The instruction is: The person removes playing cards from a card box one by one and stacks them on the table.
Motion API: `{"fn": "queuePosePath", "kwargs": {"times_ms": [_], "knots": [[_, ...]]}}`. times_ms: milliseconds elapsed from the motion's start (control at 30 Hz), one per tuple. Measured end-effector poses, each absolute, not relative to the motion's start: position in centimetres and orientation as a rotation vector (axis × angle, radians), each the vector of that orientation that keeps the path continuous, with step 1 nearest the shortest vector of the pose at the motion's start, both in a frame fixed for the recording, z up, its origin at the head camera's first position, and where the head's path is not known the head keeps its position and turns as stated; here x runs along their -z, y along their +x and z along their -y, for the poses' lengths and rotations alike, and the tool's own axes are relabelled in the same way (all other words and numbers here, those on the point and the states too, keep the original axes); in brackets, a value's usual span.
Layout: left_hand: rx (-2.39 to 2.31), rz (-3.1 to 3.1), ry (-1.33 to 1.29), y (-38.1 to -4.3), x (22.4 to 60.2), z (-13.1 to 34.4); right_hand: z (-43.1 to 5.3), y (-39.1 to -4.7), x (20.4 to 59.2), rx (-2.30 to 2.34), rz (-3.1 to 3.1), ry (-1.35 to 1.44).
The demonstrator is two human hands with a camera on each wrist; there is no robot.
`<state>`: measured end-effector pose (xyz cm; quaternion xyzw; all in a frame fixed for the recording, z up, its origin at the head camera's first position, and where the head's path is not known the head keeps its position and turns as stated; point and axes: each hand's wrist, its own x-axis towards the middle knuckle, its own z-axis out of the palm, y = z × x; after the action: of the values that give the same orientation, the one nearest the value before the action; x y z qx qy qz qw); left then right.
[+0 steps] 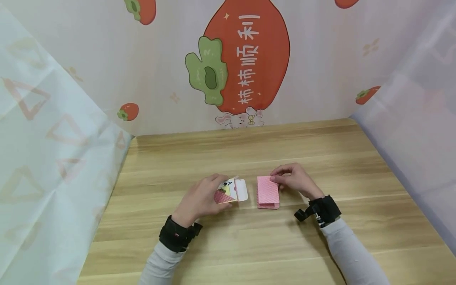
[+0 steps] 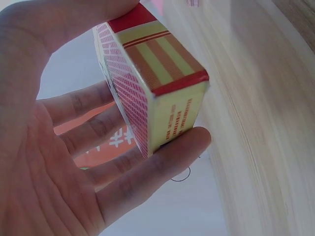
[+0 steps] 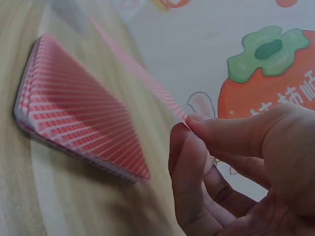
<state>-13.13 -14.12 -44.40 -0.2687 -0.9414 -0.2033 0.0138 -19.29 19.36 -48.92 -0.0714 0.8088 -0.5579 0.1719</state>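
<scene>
My left hand [image 1: 200, 198] grips an open playing-card box [image 1: 230, 194] by its edges, between thumb and fingers. In the head view its white flap [image 1: 242, 190] sticks out to the right, and an ace design shows on its face. Seen in the left wrist view, the card box [image 2: 179, 115] has a cream side with red print. My right hand [image 1: 296, 180] pinches one playing card [image 1: 268, 189] at its upper right corner. Beneath that card lies a red-backed deck [image 1: 267, 206]; the right wrist view shows the raised card [image 3: 135, 66] apart from the deck [image 3: 83, 110].
The wooden table [image 1: 228, 245] carries the deck, and the card box is held to the left of it. A pale printed curtain [image 1: 160, 79] with persimmon pictures hangs behind, with more cloth at both sides. Each wrist wears a black strap [image 1: 174, 234].
</scene>
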Motion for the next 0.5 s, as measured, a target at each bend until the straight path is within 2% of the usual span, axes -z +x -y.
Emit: {"fn": "queuePosePath", "kwargs": {"times_ms": [500], "knots": [[0.622, 2.944, -0.848, -13.1, 44.3, 14.1, -17.8, -18.5, 49.2, 1.173, -2.711, -0.293]]}}
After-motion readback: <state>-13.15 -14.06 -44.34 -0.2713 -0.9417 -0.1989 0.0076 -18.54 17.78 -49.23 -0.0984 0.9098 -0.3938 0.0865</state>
